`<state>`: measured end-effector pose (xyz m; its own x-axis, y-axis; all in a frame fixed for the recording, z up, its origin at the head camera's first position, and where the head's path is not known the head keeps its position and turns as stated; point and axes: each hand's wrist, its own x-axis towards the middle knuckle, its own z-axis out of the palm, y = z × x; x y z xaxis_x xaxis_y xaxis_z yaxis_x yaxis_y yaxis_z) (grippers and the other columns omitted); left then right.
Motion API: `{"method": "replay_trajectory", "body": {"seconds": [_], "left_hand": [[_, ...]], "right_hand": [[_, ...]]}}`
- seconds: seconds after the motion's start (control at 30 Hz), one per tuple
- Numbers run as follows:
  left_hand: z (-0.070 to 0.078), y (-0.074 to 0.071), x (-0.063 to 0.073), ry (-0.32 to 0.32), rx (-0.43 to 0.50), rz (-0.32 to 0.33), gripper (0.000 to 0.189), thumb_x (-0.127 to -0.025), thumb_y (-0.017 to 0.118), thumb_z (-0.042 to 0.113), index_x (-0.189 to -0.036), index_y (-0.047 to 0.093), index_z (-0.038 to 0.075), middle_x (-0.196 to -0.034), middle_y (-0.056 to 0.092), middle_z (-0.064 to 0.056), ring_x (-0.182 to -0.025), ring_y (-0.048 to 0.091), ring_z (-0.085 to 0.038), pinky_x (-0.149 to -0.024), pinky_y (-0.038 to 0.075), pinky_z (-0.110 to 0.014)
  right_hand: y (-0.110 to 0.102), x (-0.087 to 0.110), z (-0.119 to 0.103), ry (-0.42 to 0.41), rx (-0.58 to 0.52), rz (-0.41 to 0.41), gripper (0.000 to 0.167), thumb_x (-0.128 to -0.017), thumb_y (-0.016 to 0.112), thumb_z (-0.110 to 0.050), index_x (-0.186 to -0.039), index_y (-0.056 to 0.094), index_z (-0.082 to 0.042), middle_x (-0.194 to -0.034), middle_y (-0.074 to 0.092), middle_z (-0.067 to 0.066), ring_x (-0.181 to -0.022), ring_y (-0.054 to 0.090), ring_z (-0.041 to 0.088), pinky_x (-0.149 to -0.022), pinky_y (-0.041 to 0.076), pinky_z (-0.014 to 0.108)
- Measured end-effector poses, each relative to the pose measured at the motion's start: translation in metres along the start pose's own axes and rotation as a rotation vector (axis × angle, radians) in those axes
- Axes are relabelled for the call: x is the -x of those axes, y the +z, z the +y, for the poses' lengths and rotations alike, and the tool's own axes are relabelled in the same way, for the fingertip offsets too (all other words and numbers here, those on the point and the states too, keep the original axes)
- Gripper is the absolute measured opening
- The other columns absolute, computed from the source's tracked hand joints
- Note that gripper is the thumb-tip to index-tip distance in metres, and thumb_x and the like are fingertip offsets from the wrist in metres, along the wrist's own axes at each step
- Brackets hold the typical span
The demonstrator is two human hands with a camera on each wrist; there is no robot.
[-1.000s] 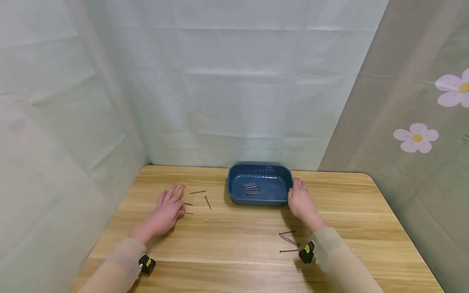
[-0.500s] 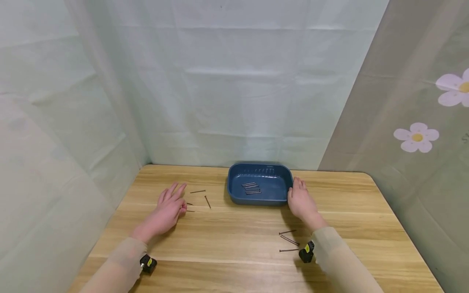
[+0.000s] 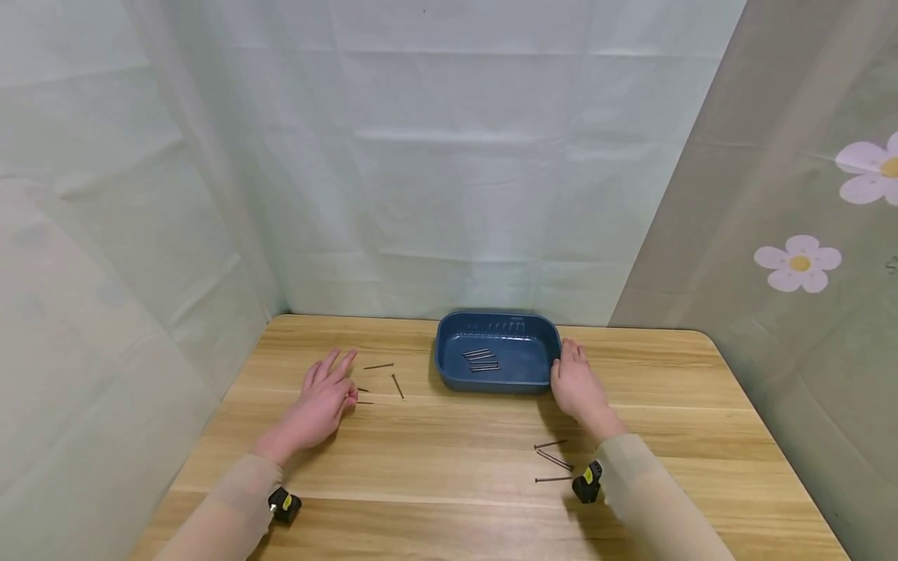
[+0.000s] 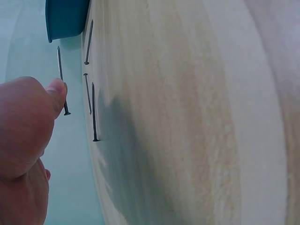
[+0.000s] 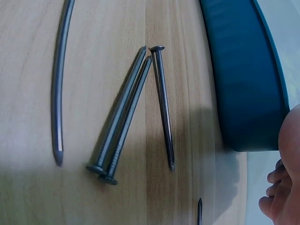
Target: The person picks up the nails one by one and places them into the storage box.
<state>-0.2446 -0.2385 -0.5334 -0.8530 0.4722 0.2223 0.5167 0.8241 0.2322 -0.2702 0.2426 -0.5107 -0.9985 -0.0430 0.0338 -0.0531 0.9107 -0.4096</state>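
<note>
My left hand (image 3: 319, 409) is low over the left part of the table, its thumb and a finger pinching a nail (image 4: 59, 63); the other fingers stretch forward. Three more nails lie close by, among them a nail (image 3: 380, 366) and a slanted nail (image 3: 397, 386) in the head view. At the back stands a blue tray (image 3: 498, 386) with several nails (image 3: 481, 360) in it. My right hand (image 3: 578, 389) rests against the tray's right end, fingers extended along the outside. Near the right wrist lie several nails (image 5: 163, 108), two of them side by side.
The wooden table (image 3: 449, 475) ends at a pale cloth backdrop (image 3: 449, 195). A wrist camera (image 3: 284, 505) sits on the left sleeve, another wrist camera (image 3: 587, 483) on the right sleeve, beside the nails there.
The nail tips by my left hand have shifted slightly, with the front one a little farther back and right. My right hand, the tray and the other nails stay where they were.
</note>
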Motion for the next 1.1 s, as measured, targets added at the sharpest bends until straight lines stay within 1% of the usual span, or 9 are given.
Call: {"method": "replay_trajectory", "body": {"seconds": [0.3, 0.5, 0.7, 0.93, 1.1], "left_hand": [[0.0, 0.001, 0.0, -0.001, 0.002, -0.003, 0.019, -0.1, 0.073, 0.009, -0.087, 0.061, 0.017, -0.168, 0.032, -0.03, -0.156, 0.018, -0.055, -0.119, 0.015, -0.076], [0.002, 0.0, 0.0, -0.013, 0.008, 0.002, 0.019, -0.101, 0.071, 0.008, -0.088, 0.062, 0.016, -0.169, 0.031, -0.029, -0.156, 0.016, -0.055, -0.12, 0.013, -0.075], [0.008, 0.001, -0.004, -0.054, 0.017, 0.029, 0.016, -0.102, 0.07, 0.007, -0.088, 0.064, 0.014, -0.169, 0.031, -0.03, -0.158, 0.014, -0.054, -0.121, 0.013, -0.075], [0.016, 0.001, -0.013, -0.125, 0.036, 0.083, 0.014, -0.102, 0.07, 0.008, -0.089, 0.066, 0.011, -0.169, 0.029, -0.03, -0.158, 0.012, -0.054, -0.122, 0.01, -0.075], [0.021, 0.002, -0.019, -0.148, 0.032, 0.085, 0.013, -0.101, 0.07, 0.007, -0.089, 0.066, 0.011, -0.169, 0.03, -0.03, -0.158, 0.012, -0.053, -0.122, 0.011, -0.075]], "right_hand": [[-0.002, 0.001, -0.003, 0.003, 0.008, -0.013, 0.06, -0.113, 0.031, -0.016, -0.158, 0.02, 0.022, -0.167, 0.024, 0.04, -0.155, 0.02, 0.057, -0.127, 0.02, 0.06], [-0.002, 0.002, -0.003, 0.007, 0.005, -0.017, 0.06, -0.113, 0.03, -0.016, -0.158, 0.019, 0.022, -0.167, 0.023, 0.04, -0.156, 0.02, 0.057, -0.127, 0.02, 0.06], [-0.002, 0.001, -0.002, 0.006, 0.012, -0.008, 0.06, -0.113, 0.031, -0.016, -0.158, 0.02, 0.022, -0.167, 0.024, 0.039, -0.155, 0.021, 0.057, -0.127, 0.021, 0.06], [-0.002, 0.001, -0.003, 0.006, 0.013, 0.001, 0.06, -0.113, 0.032, -0.016, -0.158, 0.021, 0.022, -0.166, 0.025, 0.039, -0.155, 0.021, 0.057, -0.127, 0.021, 0.059], [-0.002, 0.002, -0.004, 0.004, 0.02, -0.013, 0.059, -0.113, 0.031, -0.015, -0.158, 0.021, 0.022, -0.166, 0.025, 0.039, -0.155, 0.022, 0.057, -0.127, 0.021, 0.06]]}}
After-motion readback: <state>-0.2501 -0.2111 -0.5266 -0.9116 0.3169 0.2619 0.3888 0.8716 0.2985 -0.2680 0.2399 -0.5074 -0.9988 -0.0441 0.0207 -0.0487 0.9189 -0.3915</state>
